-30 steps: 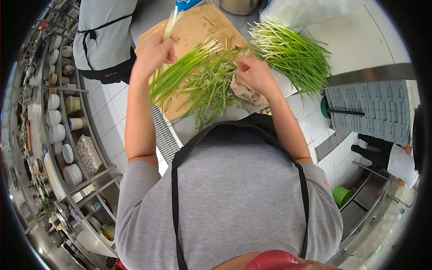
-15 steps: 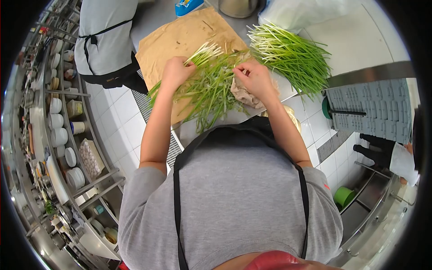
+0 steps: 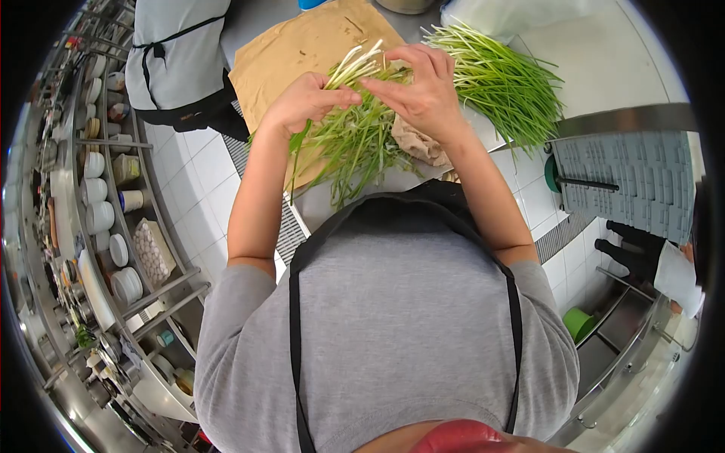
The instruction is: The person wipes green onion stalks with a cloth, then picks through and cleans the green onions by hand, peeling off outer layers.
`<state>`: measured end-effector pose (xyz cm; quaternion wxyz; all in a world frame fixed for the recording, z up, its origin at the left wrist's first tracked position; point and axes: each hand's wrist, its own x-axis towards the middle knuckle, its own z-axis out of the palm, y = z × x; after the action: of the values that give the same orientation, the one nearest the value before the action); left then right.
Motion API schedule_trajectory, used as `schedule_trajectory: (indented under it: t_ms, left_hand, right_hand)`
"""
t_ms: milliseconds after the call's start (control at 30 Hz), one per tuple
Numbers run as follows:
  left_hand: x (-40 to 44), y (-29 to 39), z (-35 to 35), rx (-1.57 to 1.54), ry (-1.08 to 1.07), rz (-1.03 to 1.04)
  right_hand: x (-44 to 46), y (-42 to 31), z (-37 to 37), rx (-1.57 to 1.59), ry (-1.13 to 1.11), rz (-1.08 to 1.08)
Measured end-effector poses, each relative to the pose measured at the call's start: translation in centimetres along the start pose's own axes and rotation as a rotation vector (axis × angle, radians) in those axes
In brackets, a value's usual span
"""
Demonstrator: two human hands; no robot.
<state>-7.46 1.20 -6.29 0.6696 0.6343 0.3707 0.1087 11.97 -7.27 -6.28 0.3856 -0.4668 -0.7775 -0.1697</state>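
My left hand (image 3: 313, 102) is closed around a small bunch of thin spring onions (image 3: 355, 66), white ends pointing up and away from me. Close beside it, my right hand (image 3: 427, 94) has its thumb and fingers apart, with nothing visible between them. Beneath both hands lies a loose heap of limp green leaves and scraps (image 3: 355, 147), partly hidden by the hands. A big pile of spring onions (image 3: 506, 90) rests to the right, white ends to the upper left. Under my right wrist is a crumpled beige cloth-like thing (image 3: 419, 143).
Brown paper (image 3: 279, 64) with a few scraps covers part of the metal table. A clear plastic bag (image 3: 513, 16) sits behind the pile. At left stands another person (image 3: 181, 60) in an apron, near shelves of white bowls (image 3: 98, 215). Someone else (image 3: 676, 275) is far right.
My right hand has moved up and toward the left hand, its fingers spreading from a pinch. My left hand has shifted slightly right, still around the bunch.
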Motion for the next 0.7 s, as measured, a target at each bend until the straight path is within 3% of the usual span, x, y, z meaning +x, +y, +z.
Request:
schedule_trajectory:
  t_ms: [333, 533, 633, 700]
  left_hand:
    - [0.0, -0.1, 0.4, 0.026, -0.028, -0.045]
    - [-0.3, -1.0, -1.1, 0.168, 0.086, -0.017]
    - [0.9, -3.0, -3.2, 0.311, 0.251, 0.0]
    - [1.9, -3.4, -4.0, 0.299, 0.322, -0.046]
  right_hand:
    - [-1.0, 1.3, 0.8, 0.033, -0.082, 0.038]
    - [-1.8, 2.5, 0.6, 0.425, 0.05, 0.452]
    - [-3.5, 3.3, 0.6, 0.395, -0.306, 0.441]
    - [-4.3, 3.0, 1.0, 0.224, -0.345, 0.423]
